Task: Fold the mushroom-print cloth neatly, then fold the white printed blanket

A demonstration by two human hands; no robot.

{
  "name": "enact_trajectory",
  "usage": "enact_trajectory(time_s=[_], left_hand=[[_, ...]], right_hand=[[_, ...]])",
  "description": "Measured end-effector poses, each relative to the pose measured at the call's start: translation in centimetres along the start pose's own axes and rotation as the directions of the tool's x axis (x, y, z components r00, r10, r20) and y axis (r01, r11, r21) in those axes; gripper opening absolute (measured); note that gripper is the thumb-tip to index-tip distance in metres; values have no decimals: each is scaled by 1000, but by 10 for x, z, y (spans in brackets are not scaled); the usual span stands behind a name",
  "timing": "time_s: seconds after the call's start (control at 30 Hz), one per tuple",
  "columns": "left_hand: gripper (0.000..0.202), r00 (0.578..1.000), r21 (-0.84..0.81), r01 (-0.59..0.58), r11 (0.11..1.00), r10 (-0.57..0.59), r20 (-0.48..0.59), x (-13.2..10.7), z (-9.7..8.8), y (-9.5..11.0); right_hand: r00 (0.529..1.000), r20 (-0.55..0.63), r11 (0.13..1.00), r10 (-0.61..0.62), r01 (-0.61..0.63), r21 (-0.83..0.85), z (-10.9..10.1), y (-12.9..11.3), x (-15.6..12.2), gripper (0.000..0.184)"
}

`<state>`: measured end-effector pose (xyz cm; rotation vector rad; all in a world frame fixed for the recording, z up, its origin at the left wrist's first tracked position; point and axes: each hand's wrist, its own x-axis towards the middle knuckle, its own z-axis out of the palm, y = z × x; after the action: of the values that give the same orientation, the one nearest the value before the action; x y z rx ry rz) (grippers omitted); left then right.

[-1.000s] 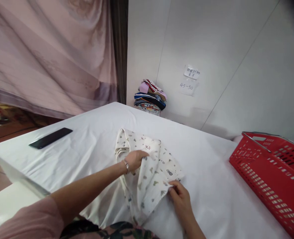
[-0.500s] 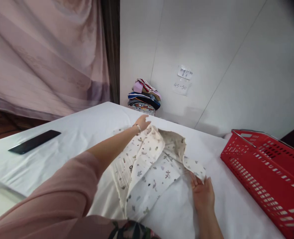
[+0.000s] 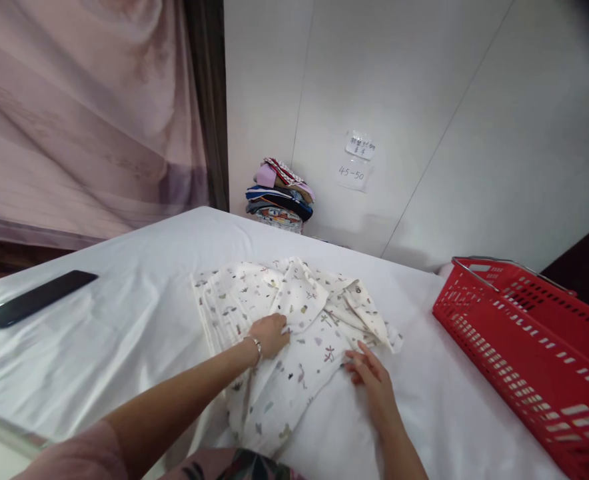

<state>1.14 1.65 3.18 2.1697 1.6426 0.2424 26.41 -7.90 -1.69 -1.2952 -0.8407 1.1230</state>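
A cream garment [image 3: 294, 320] with small printed figures lies spread on the white-covered table [image 3: 124, 320]. My left hand [image 3: 270, 333] rests on the middle of the garment, its fingers curled onto a fold of the fabric. My right hand [image 3: 372, 380] lies at the garment's right lower edge, its fingers stretched out and touching the cloth. A bracelet sits on my left wrist.
A red plastic basket [image 3: 524, 347] stands at the right of the table. A dark flat phone-like object [image 3: 34, 298] lies at the left. A stack of folded clothes [image 3: 279, 197] sits at the far corner by the wall, under a paper note [image 3: 355, 160]. A pink curtain [image 3: 74, 113] hangs at the left.
The garment has been opened out wider across the table. My left hand came back from the far side to the garment's middle. My right hand shifted slightly left along the edge.
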Motion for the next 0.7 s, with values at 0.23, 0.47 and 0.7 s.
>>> enact_trajectory(time_s=[0.23, 0.47, 0.7], left_hand=[[39, 996, -904, -66, 422, 76, -38, -9, -61, 18], [12, 812, -483, -443, 755, 566, 141, -60, 28, 72], [19, 838, -517, -438, 735, 542, 61, -65, 19, 61]], right_hand=[[996, 84, 996, 7, -14, 90, 5, -6, -1, 50], [874, 486, 967, 21, -140, 211, 35, -11, -27, 48], [952, 277, 936, 133, -213, 280, 26, -11, -23, 44]])
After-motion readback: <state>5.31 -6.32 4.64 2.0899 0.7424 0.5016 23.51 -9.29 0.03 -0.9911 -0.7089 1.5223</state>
